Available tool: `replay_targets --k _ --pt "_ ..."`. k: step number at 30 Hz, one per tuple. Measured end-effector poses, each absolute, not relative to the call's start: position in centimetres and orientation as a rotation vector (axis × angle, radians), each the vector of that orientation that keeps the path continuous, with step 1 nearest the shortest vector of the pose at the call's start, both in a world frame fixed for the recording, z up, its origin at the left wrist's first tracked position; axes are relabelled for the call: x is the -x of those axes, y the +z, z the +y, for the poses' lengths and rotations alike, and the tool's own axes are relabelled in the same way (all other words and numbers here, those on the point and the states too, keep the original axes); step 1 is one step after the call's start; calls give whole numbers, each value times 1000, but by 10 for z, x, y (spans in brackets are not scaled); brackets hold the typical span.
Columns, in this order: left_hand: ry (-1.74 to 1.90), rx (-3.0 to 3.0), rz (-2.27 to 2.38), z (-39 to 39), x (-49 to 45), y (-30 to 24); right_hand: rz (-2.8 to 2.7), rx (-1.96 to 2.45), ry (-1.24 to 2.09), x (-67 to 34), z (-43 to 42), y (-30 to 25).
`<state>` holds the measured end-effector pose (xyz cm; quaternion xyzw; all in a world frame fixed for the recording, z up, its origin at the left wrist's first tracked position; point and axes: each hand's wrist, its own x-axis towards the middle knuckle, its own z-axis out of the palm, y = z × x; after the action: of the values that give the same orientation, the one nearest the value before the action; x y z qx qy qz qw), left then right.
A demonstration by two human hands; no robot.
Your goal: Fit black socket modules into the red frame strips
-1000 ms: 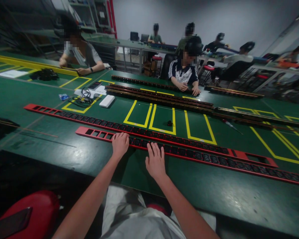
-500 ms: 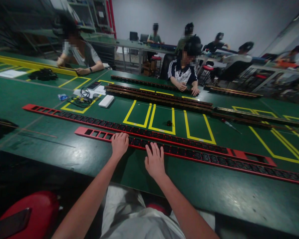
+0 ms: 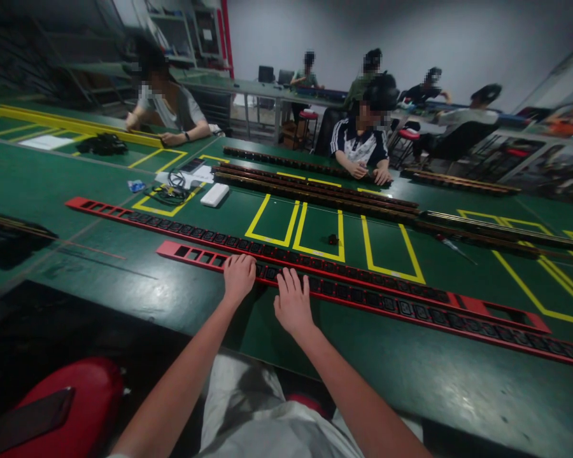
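Note:
Two long red strips lined with black sockets lie side by side across the green table. On the near red socket strip, my left hand is bent over the part where the open cutouts meet the sockets, its fingers close together. What the left fingertips press on is hidden. My right hand rests a little further right on the same strip, fingers stretched out and slightly apart. Just beyond lies the far red socket strip, touched by neither hand. Several square cutouts show at the left ends of both strips.
Beyond the strips are a small black part, a white box, coiled black cables and a screwdriver. Dark long strips lie further back. Co-workers sit across the table. A red stool holding a phone stands lower left.
The whole view has shifted, so the table appears further right. My right hand has slid slightly left along the near strip, closer to my left hand, which stays in place on it.

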<state>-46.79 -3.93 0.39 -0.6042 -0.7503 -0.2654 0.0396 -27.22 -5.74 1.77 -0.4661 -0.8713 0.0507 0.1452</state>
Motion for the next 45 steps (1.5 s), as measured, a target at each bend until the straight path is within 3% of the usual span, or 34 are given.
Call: replay_targets --k 45 --pt "-848 1842 -2306 -38 466 8 -2459 1291 34 272 -60 2"
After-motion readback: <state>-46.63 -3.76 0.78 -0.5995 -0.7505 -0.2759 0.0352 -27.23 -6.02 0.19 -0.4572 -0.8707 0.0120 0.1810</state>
